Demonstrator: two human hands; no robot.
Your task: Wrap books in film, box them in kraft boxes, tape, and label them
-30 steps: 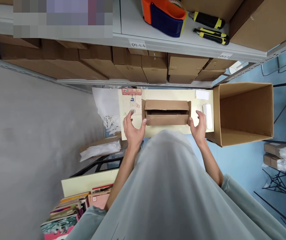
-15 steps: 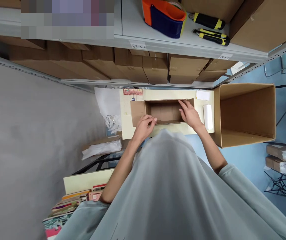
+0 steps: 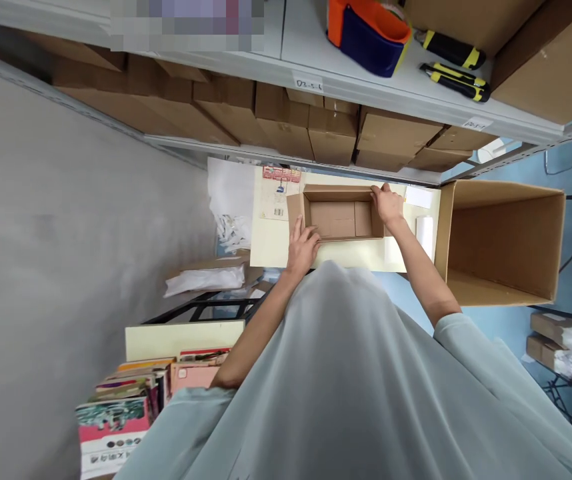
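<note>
A small open cardboard box (image 3: 339, 219) sits on a pale yellow table (image 3: 286, 250), its inside empty. My left hand (image 3: 302, 245) grips the box's near-left corner, fingers curled over the rim by the left flap. My right hand (image 3: 387, 203) holds the far-right corner, fingers over the far rim. A printed sheet (image 3: 277, 193) lies on the table left of the box.
A large open carton (image 3: 503, 240) lies on its side right of the table. A white roll (image 3: 424, 235) lies by it. Shelves above hold cardboard boxes (image 3: 286, 123), a tape dispenser (image 3: 366, 30) and two utility knives (image 3: 453, 63). Books (image 3: 131, 407) are stacked lower left.
The box's flaps went from folded over to opened out. Both hands shifted from beside the box to gripping its opposite corners. My view moved, so everything sits further right.
</note>
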